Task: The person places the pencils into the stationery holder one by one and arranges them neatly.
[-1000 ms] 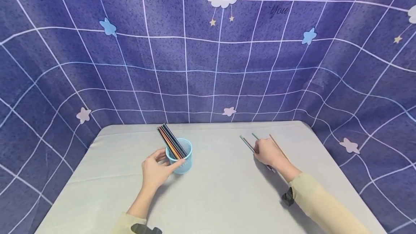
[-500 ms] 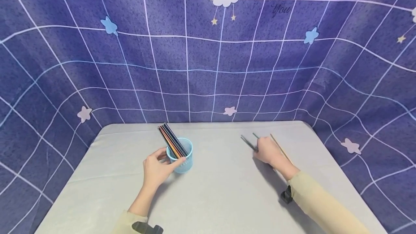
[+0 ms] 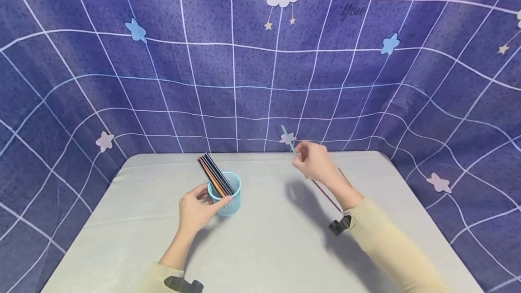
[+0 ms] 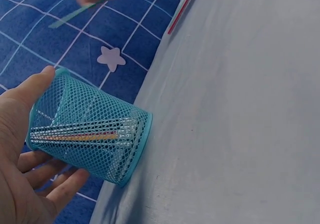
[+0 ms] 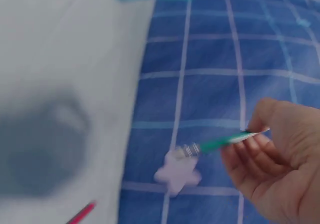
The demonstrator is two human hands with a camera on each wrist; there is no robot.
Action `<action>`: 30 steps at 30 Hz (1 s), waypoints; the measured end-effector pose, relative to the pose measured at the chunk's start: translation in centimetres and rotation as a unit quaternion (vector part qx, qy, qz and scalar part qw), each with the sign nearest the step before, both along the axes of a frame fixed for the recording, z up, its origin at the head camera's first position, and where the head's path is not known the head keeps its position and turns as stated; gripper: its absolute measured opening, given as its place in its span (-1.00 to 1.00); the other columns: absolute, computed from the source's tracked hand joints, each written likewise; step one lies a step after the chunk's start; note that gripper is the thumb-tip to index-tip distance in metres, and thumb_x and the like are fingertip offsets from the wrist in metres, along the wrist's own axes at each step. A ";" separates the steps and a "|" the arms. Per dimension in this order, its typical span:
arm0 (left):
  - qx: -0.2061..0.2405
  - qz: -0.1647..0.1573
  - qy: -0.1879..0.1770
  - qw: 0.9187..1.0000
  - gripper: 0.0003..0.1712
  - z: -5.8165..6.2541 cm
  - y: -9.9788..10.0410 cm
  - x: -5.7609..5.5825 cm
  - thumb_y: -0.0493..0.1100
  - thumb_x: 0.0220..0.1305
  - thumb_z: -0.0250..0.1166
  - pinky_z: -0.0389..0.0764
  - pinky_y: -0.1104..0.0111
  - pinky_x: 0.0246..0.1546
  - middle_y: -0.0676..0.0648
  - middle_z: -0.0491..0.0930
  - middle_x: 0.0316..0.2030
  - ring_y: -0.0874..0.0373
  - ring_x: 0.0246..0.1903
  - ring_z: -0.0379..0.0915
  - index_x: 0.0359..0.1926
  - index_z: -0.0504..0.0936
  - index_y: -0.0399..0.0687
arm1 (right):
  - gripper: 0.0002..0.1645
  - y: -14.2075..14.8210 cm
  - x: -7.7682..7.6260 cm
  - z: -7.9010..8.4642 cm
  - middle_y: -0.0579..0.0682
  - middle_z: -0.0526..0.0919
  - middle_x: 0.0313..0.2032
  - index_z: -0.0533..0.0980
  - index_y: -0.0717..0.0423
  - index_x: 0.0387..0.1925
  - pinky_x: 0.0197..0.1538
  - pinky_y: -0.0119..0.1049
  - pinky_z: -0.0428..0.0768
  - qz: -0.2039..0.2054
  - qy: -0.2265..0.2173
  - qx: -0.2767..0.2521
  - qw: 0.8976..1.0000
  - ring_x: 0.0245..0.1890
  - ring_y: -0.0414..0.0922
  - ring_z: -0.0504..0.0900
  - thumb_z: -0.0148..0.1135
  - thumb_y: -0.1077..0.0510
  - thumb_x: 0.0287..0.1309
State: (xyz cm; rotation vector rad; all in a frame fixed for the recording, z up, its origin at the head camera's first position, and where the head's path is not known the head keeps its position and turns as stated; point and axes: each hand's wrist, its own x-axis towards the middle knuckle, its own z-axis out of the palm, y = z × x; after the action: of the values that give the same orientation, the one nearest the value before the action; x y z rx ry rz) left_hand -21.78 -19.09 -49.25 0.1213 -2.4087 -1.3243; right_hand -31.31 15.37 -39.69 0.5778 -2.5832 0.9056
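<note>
A light blue mesh pencil cup (image 3: 231,207) stands on the table, with several dark, orange and yellow pencils (image 3: 215,176) leaning left in it. My left hand (image 3: 196,211) holds the cup by its near left side, thumb at the rim; the left wrist view shows the fingers around the mesh (image 4: 95,126). My right hand (image 3: 315,163) is raised above the table's far right part and pinches a green pencil (image 5: 216,144) between thumb and fingers. A metal ferrule shows at that pencil's end. Under the right forearm lies a dark red pencil (image 3: 328,197).
Partly hidden behind the right forearm is a tan pencil (image 3: 344,175) on the table. A pale cloth (image 3: 260,248) covers the table. Purple-blue grid curtain (image 3: 252,71) hangs at the back and both sides.
My right hand has lifted from the pencils on the table and moved up and left, carrying the green pencil. My left hand stays on the cup.
</note>
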 end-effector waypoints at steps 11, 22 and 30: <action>0.003 -0.004 -0.001 1.000 -0.24 0.2 -0.1 -0.2 0.15 -0.11 0.77 0.88 0.11 -0.09 -0.15 0.86 -0.08 -0.10 -0.11 0.84 0.09 0.79 -0.10 | -0.83 -8.4 0.5 3.1 0.05 0.75 -0.34 0.49 0.16 -0.22 -0.25 -0.38 0.81 0.156 0.034 -0.129 0.979 -0.31 -0.09 0.77 0.30 0.36 0.19; -0.002 -0.012 0.006 1.000 -0.28 0.2 0.2 -0.2 0.14 -0.12 0.78 0.88 0.04 -0.07 -0.13 0.86 -0.11 -0.10 -0.13 0.85 0.05 0.80 -0.09 | -0.88 -13.2 0.2 0.9 0.06 0.77 -0.27 0.51 0.16 -0.22 -0.17 -0.54 0.79 0.205 -0.009 -0.078 0.976 -0.23 -0.09 0.82 0.31 0.31 0.24; -0.001 -0.005 0.007 1.000 -0.28 0.2 -0.2 0.1 0.15 -0.13 0.78 0.88 0.06 -0.10 -0.12 0.87 -0.12 -0.08 -0.14 0.85 0.05 0.81 -0.08 | -0.89 -14.8 -0.3 -0.5 0.02 0.77 -0.34 0.54 0.14 -0.25 -0.24 -0.59 0.76 0.227 -0.007 -0.029 0.973 -0.33 -0.16 0.80 0.31 0.33 0.21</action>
State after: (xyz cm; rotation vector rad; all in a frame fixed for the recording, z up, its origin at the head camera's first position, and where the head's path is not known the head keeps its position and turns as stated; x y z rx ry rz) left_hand -21.70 -19.32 -49.03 0.0996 -2.4022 -1.3227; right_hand -31.65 0.60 -40.21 1.1804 -2.4667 1.1182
